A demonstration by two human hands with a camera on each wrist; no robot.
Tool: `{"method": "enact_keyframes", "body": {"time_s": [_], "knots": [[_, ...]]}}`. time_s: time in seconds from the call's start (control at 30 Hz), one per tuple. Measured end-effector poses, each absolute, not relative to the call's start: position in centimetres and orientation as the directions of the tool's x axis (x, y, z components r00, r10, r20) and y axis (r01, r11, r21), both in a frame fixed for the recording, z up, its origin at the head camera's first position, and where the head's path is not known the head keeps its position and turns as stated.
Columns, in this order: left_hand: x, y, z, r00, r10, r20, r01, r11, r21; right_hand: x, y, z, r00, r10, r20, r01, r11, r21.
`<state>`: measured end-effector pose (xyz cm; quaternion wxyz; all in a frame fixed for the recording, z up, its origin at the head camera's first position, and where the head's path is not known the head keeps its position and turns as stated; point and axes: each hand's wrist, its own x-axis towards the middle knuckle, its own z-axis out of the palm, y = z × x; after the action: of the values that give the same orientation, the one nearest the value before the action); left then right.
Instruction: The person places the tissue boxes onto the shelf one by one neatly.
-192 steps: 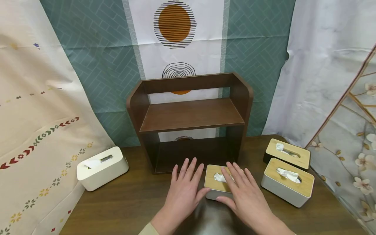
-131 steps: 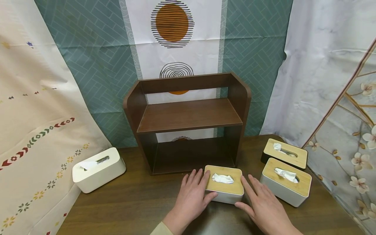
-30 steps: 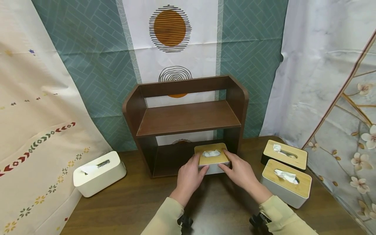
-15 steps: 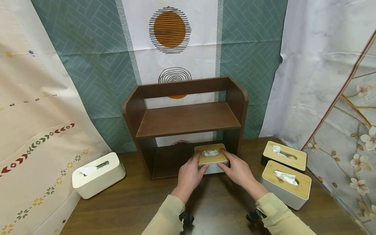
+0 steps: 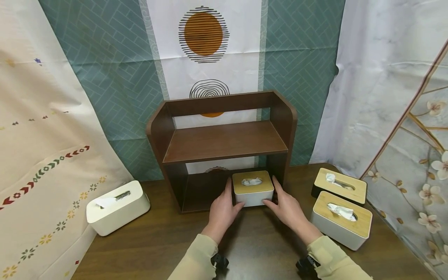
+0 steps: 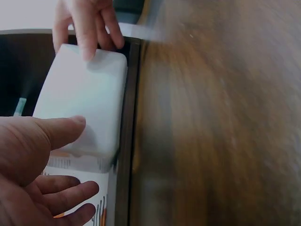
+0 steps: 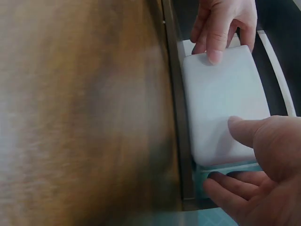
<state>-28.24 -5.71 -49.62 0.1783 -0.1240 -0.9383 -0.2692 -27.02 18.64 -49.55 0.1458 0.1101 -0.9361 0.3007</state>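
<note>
Thumbs alone make the contact: the left hand [image 5: 221, 210] and the right hand [image 5: 286, 208] each rest a thumb on the front face of a small tissue box [image 5: 252, 189], while the other fingers reach past its two ends, held wide, with gaps beside the ends in the wrist views. That box stands upright in the lower compartment [image 5: 201, 192] of a dark brown shelf [image 5: 224, 140], toward the right side wall, its front close to the shelf's front edge. It has a pale body, a wood-coloured lid [image 5: 264, 175] and a white tissue [image 5: 252, 181] showing in the slot. Light yellow sleeves [image 5: 196, 258] cover both forearms, with a dark device [image 5: 219, 261] at each wrist. On the brown table [image 5: 157, 249], a long white tissue box [image 5: 119, 208] sits at an angle left of the shelf, well apart from the hands. To the right, a grey box with a wooden top [image 5: 341, 223] stands just in front of a black one with a similar top [image 5: 339, 185]; whether those two touch is unclear. Behind the shelf hangs a teal cloth [image 5: 301, 77] with a white central panel [image 5: 241, 35]
</note>
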Motion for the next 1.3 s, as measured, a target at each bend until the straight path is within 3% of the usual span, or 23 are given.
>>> {"method": "enact_keyframes", "body": {"time_s": [0.23,0.67,1.3], "knots": [[-28.7,-6.2,-51.2,-0.894,0.163,0.417,0.352,0.833,0.428,-27.3,18.8,-51.0,-0.925,-0.126,0.358,-0.309,0.799,-0.516],[-29.1,-5.6,-51.0,-0.908,0.166,0.385,0.302,0.896,0.326,-28.1,18.6,-52.0,-0.912,-0.09,0.401,-0.285,0.842,-0.458],[-29.6,-5.2,-51.4,-0.901,0.159,0.404,0.294,0.908,0.298,-28.5,17.8,-51.8,-0.878,-0.065,0.474,-0.283,0.869,-0.405]]}}
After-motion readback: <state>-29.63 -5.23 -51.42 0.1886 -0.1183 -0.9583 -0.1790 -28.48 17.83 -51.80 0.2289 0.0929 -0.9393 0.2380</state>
